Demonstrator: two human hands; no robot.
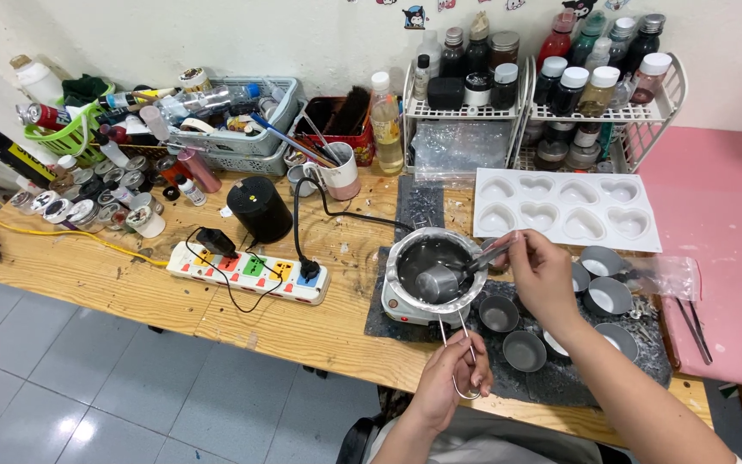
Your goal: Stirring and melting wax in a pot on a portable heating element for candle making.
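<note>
Now the left hand (455, 378) pinches the wire handle (459, 344) near the worktop (130, 275) edge, its long axis running straight away to the small cup (437, 283) in the melting pot (427, 266) (right hand (538, 271) nearer, closed on a stirring tool (489, 256)).

Your melting pot (427, 258) sits on the hot plate (405, 305) near the table's (88, 275) front edge. Left of it lies the power strip (251, 271); behind it, to the right, the heart mould (564, 209). Small tins (526, 351) stand right of the pot, under your right hand (543, 275). Your left hand (455, 378) is in front, at the wire handle (461, 339).
</note>
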